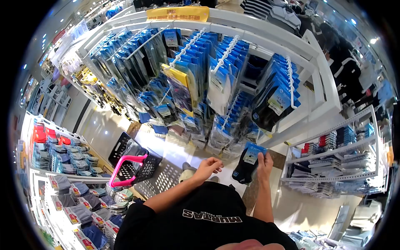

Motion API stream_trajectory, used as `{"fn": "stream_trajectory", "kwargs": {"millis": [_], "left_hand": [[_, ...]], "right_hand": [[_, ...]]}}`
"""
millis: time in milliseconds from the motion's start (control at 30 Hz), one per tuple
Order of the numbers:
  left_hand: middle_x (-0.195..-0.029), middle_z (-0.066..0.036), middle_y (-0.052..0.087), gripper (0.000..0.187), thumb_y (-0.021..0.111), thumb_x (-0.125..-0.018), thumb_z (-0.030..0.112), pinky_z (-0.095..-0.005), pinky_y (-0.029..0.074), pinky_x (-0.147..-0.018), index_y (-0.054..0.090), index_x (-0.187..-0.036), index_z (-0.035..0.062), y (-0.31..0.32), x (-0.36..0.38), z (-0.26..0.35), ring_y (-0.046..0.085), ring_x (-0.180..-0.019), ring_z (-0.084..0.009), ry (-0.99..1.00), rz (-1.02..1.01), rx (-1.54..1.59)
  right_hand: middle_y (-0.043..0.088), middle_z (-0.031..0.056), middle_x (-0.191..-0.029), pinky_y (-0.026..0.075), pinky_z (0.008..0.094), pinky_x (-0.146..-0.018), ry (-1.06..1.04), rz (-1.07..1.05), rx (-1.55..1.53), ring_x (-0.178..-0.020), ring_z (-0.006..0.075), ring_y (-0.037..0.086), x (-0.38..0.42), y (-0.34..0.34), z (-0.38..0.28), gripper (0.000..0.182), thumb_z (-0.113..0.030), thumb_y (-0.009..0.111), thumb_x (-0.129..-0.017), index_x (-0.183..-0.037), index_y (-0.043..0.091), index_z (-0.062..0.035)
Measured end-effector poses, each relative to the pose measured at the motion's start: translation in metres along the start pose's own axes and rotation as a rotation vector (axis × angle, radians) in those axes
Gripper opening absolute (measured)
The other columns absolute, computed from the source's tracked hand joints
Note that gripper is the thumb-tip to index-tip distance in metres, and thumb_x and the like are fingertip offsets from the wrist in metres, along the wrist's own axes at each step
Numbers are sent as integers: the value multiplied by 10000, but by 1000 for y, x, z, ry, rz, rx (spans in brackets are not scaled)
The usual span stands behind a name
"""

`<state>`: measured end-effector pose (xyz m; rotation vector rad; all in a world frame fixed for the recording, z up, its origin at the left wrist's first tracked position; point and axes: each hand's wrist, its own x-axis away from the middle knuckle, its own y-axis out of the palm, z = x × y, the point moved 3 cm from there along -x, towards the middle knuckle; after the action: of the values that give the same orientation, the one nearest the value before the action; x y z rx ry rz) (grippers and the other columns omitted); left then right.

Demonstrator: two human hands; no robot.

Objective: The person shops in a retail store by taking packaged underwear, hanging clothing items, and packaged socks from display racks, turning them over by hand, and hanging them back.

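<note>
My right hand grips a flat pack of dark socks with a blue header card, held in front of my body. My left hand is raised at the centre with its fingers curled together; I cannot make out anything in it. Beyond both hands, similar packs hang on white hooks. The nearest hook holds dark packs; to its left hang white packs and a yellow-edged pack.
A black basket with a pink handle stands on the floor at the left. Shelves of folded packs are at the lower left. A white rack of folded goods stands at the right. A yellow sign tops the display.
</note>
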<state>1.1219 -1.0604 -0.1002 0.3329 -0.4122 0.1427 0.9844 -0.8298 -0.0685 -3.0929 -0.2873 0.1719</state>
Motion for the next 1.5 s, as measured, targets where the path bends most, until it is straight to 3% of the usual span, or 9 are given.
{"fn": "stream_trajectory", "kwargs": {"millis": [233, 333, 533, 767, 1000, 1133, 1267, 1300, 1500], "left_hand": [[-1124, -102, 646, 478, 650, -930, 266, -319, 499, -853, 514, -1305, 2, 52, 16, 41, 630, -984, -179, 496, -207, -461], [-971, -73, 663, 407, 638, -941, 245, -283, 499, -756, 544, -1243, -10, 61, 16, 39, 612, -860, -113, 152, -339, -312], [-680, -25, 556, 262, 639, -933, 220, -275, 406, -562, 569, -868, -25, 39, 14, 41, 476, -653, -63, 352, 58, -433], [-899, -154, 672, 299, 686, -887, 214, -293, 516, -621, 627, -1057, -25, 67, 32, 60, 657, -692, -211, 466, -106, -600], [-930, -50, 673, 246, 623, -944, 205, -255, 475, -725, 645, -1084, 4, 66, 29, 33, 593, -816, -92, 253, -288, -379], [-850, -30, 666, 220, 628, -944, 191, -236, 465, -721, 639, -1005, -20, 60, 26, 19, 575, -783, -70, 164, -242, -315], [-856, -36, 668, 244, 628, -943, 199, -234, 462, -702, 633, -1003, -38, 52, 23, 15, 575, -773, -73, 147, -231, -318], [-852, -37, 668, 247, 626, -944, 201, -234, 461, -699, 632, -1004, -39, 51, 24, 15, 575, -771, -73, 140, -226, -313], [-877, -52, 687, 219, 615, -949, 189, -236, 481, -691, 639, -1024, -15, 30, 17, -5, 604, -767, -85, 62, -173, -279]], "right_hand": [[638, 5, -930, 440, 234, -803, 128, -133, -309, -860, 77, 562, 16, 9, -38, 201, -167, 626, -948, -1054, 622, 3], [645, 20, -1003, 444, 240, -847, 159, -82, -454, -914, 96, 585, 23, 19, -20, 250, -160, 645, -937, -1121, 603, 5], [628, 36, -1050, 480, 275, -834, 163, -13, -350, -937, 115, 586, 38, 19, -8, 312, -185, 620, -957, -1208, 575, -5], [599, 16, -942, 454, 245, -743, 191, -89, -32, -818, 86, 542, 42, 42, -2, 340, -262, 457, -1029, -1236, 536, -3], [453, 51, -740, 427, 311, -664, 493, -556, -1456, -635, 166, 473, 55, 49, 0, 503, -386, 446, -974, -1268, 486, 20], [409, 38, -720, 417, 308, -651, 568, -522, -1554, -604, 157, 430, 67, 49, -9, 528, -435, 389, -976, -1225, 506, 16], [482, 45, -702, 439, 323, -661, 576, -422, -1290, -646, 161, 517, 58, 40, 34, 448, -387, 427, -988, -1156, 549, 10], [541, 29, -706, 448, 316, -666, 667, -130, -635, -649, 148, 538, 53, 24, 49, 354, -336, 459, -992, -1047, 593, -13], [556, -30, -712, 383, 229, -616, 169, 270, -52, -665, 53, 456, 37, -9, 36, 310, -276, 643, -946, -772, 589, -24]]}}
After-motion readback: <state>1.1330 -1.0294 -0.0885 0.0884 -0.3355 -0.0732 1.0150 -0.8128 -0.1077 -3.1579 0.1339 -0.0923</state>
